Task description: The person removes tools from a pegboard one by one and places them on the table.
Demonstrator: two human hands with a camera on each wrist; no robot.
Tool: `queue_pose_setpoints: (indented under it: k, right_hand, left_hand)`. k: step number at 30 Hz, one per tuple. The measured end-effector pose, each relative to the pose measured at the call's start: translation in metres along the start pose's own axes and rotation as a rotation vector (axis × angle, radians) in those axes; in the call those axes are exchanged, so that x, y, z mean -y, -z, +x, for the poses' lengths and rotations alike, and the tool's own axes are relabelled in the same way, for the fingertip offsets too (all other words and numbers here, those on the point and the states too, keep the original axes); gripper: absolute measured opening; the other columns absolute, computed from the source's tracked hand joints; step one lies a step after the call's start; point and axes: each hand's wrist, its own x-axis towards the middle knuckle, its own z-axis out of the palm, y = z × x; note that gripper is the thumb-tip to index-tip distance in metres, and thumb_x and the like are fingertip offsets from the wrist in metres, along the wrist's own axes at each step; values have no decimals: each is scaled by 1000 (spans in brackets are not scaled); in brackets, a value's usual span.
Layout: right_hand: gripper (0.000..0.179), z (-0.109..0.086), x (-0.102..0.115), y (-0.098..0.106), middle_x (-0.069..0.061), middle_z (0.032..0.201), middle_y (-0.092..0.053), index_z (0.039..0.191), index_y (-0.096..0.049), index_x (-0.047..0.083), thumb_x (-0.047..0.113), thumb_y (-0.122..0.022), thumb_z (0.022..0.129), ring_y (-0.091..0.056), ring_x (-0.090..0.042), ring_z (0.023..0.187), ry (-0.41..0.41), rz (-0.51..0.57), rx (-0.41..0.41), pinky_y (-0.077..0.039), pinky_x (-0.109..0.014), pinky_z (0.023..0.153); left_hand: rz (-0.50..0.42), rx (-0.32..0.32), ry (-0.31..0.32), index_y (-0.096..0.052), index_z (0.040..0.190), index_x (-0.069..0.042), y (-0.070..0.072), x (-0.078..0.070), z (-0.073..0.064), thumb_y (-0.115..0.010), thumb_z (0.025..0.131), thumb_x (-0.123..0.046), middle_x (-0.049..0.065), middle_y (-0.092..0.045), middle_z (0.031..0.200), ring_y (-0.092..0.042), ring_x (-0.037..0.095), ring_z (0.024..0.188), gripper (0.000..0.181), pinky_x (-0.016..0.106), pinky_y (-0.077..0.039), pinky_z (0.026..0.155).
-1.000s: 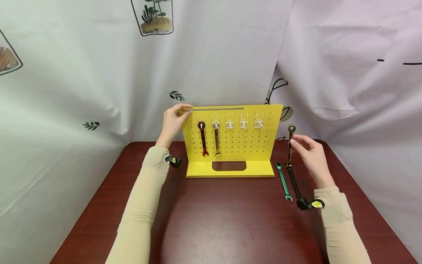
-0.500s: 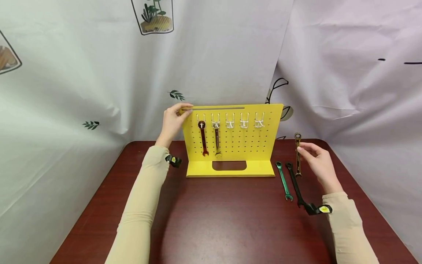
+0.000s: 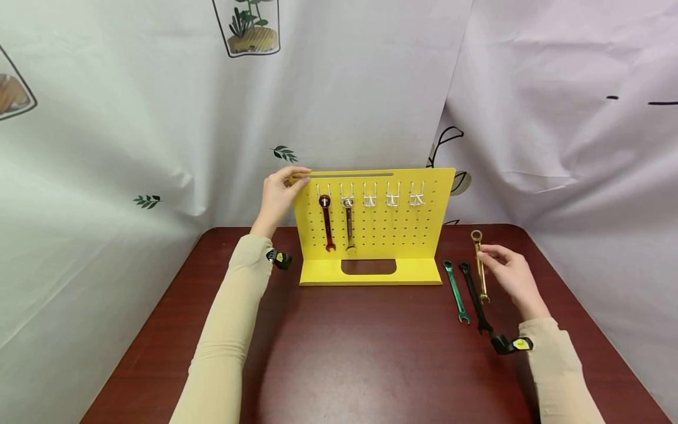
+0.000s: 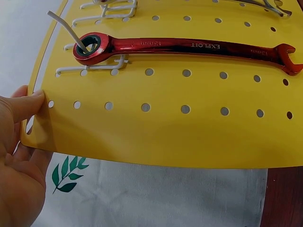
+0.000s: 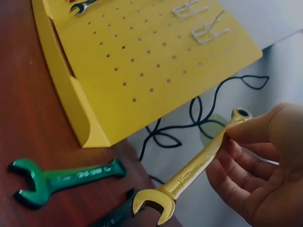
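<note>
My left hand pinches the top left corner of a yellow pegboard, thumb in front and fingers behind. In the right wrist view, my right hand pinches a gold combination wrench near its ring end, with the open end pointing down. Beside it on the table lie a green wrench and a black wrench. A red wrench hangs by its ring from the leftmost white hook. On the hook to its right hangs a silver wrench.
Several bare white hooks line the board's upper right half. The board's foot rests on a dark red table. Behind the table hangs a pale printed cloth.
My right hand first moves right with the gold wrench, away from above the black wrench, then lowers it toward the table. My left hand stays at the board's corner.
</note>
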Motion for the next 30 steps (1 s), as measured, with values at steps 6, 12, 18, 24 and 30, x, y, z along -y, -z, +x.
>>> queue_pose_setpoints:
  k: [6,12,18,24,30]
  right_hand:
    - [39,-2,-14,-3,-11,93,-69,126,-62,-11,20,-62,102,-65,-15,67,-30,-38,40,-54,-29,61]
    - [39,-5,-24,-5,-23,101,-69,126,-62,-11,20,-61,102,-65,-18,69,-44,-82,55,-53,-29,61]
    - [40,-5,-28,-7,-24,103,-69,126,-62,-11,20,-61,102,-65,-17,70,-52,-98,74,-52,-28,62]
    - [40,-5,-33,-8,-23,103,-69,127,-61,-11,20,-59,103,-65,-17,71,-86,-131,115,-50,-26,62]
    - [43,-7,-36,-9,-25,103,-68,129,-58,-14,21,-59,103,-65,-16,73,-143,-133,172,-53,-28,64]
  left_hand:
    - [-1,2,1,-77,113,-16,-1,-2,0,-73,96,-20,3,-75,106,-37,17,58,19,27,-33,57]
    - [-4,4,-1,-77,113,-16,-1,-3,-1,-73,96,-20,3,-75,106,-30,16,52,19,26,-31,54]
    - [-6,3,1,-77,114,-17,0,-2,0,-72,96,-21,3,-75,107,-33,16,54,19,27,-32,55]
    - [-9,4,6,-77,114,-17,0,-2,-1,-72,96,-21,2,-75,107,-34,18,55,19,27,-32,55]
    - [-12,8,2,-77,114,-16,1,-2,-1,-72,96,-21,3,-75,107,-41,20,62,19,28,-34,59]
